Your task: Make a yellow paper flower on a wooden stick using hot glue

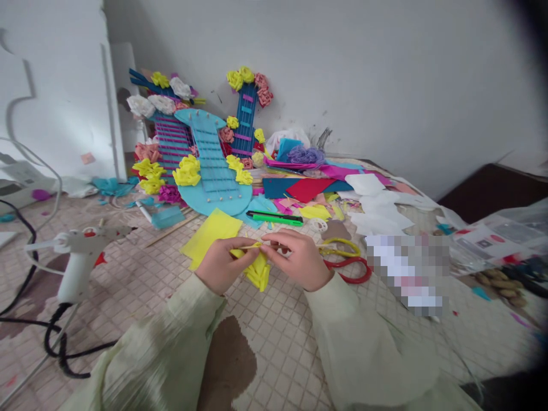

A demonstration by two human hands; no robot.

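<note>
A strip of bright yellow crepe paper (pixel 257 273) hangs, folded and bunched, between my two hands above the tiled table. My left hand (pixel 222 262) pinches its left end between thumb and fingers. On the other side my right hand (pixel 297 257) has its fingertips closed at the paper's top, with a thin pale stick (pixel 248 247) running between both hands. Behind my left hand lies a flat yellow sheet (pixel 214 231). Scissors with red and yellow handles (pixel 357 271) rest just right of my right hand.
A white glue gun (pixel 79 265) with black cables stands at the left. Light-blue craft panel (pixel 209 160) with yellow paper flowers leans at the back. A green-and-black cutter (pixel 276 218), coloured paper scraps and white sheets (pixel 379 211) lie beyond my hands. Plastic bags are at the right.
</note>
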